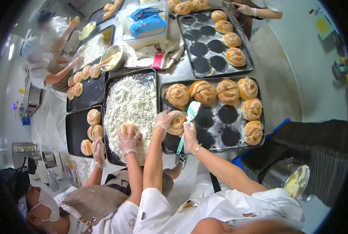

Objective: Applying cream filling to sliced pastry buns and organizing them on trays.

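My left hand (164, 120), in a clear glove, grips a round bun (176, 123) with a crackled golden top at the left side of a dark baking tray (244, 149). In my right hand (190, 137) is a teal spatula (191, 111), its blade up beside the bun and smeared with pale cream. A bracelet circles my right wrist. More buns (228, 92) line the tray's back and right side, next to bare round moulds dusted white.
At left, a co-worker's gloved hand (128, 141) presses a bun into a tray of white crumbs (123, 105). Another tray (77, 132) holds several buns. Behind are a mixing bowl (118, 65) and a second moulded tray (193, 74). A metal pot of cream (297, 181) stands at right.
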`<action>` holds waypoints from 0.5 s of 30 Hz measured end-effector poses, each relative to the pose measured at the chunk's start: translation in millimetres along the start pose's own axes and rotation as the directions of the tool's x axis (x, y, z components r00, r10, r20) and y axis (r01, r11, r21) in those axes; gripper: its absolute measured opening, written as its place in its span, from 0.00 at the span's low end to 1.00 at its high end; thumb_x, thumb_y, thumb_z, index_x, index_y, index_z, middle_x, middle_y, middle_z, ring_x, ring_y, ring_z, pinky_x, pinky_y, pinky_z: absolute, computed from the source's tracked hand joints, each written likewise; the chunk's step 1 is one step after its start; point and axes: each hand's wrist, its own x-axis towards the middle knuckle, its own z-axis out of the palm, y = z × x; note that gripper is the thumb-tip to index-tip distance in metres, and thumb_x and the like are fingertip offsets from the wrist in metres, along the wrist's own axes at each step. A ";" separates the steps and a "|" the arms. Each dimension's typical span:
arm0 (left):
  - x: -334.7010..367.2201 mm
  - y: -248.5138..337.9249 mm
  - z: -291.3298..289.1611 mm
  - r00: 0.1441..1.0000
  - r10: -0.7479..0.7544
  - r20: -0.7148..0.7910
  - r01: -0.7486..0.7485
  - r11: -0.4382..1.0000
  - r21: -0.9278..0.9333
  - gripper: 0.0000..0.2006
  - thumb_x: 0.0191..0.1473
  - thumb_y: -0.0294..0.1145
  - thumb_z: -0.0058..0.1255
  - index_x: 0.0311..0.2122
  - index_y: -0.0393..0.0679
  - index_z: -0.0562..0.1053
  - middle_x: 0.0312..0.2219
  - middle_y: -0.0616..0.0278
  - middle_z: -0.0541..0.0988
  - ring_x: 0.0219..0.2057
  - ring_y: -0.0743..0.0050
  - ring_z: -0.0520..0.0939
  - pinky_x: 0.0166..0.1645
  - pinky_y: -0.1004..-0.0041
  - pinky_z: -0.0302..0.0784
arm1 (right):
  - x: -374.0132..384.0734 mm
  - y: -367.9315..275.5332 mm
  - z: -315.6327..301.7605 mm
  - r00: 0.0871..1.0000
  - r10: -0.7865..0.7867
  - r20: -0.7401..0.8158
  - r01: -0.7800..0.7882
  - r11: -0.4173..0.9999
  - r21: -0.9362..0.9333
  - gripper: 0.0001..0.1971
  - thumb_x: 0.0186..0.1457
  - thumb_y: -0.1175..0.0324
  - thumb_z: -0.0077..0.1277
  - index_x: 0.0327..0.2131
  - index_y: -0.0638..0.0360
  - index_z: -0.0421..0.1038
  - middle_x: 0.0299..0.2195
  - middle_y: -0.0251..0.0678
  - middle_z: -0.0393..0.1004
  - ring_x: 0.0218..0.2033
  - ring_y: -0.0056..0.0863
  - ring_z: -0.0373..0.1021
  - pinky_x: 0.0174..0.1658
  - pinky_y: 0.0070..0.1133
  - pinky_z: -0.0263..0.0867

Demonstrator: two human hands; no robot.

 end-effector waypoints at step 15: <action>-253.1 246.3 135.8 0.728 0.648 0.225 0.152 0.167 -0.974 0.27 0.64 0.50 0.41 0.60 0.41 0.66 0.56 0.56 0.72 0.58 0.64 0.71 0.65 0.62 0.64 | -176.4 -160.3 -283.0 0.608 -0.757 -0.239 0.646 0.647 -0.406 0.13 0.65 0.66 0.46 0.49 0.60 0.70 0.36 0.48 0.78 0.37 0.39 0.75 0.42 0.32 0.69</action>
